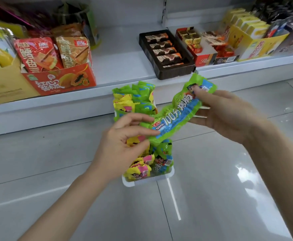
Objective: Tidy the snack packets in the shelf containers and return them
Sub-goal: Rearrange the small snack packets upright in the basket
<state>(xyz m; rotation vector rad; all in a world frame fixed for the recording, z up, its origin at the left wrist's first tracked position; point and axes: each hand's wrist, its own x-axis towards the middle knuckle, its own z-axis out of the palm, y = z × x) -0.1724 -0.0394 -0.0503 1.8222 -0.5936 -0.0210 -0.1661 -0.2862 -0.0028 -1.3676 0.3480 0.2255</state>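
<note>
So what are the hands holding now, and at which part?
One green snack packet: the left hand pinches its lower end, the right hand holds its upper end, above the white container.

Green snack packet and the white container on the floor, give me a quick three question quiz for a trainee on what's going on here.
1. True or false: the green packet is held by both the left hand and the right hand.
2. Where does the white container of packets stand?
A. on the shelf
B. on the tiled floor
C. on the brown tray
3. Fill in: the brown tray of chocolates sits on the white ____.

Key: 1 true; 2 B; 3 shelf.
</note>
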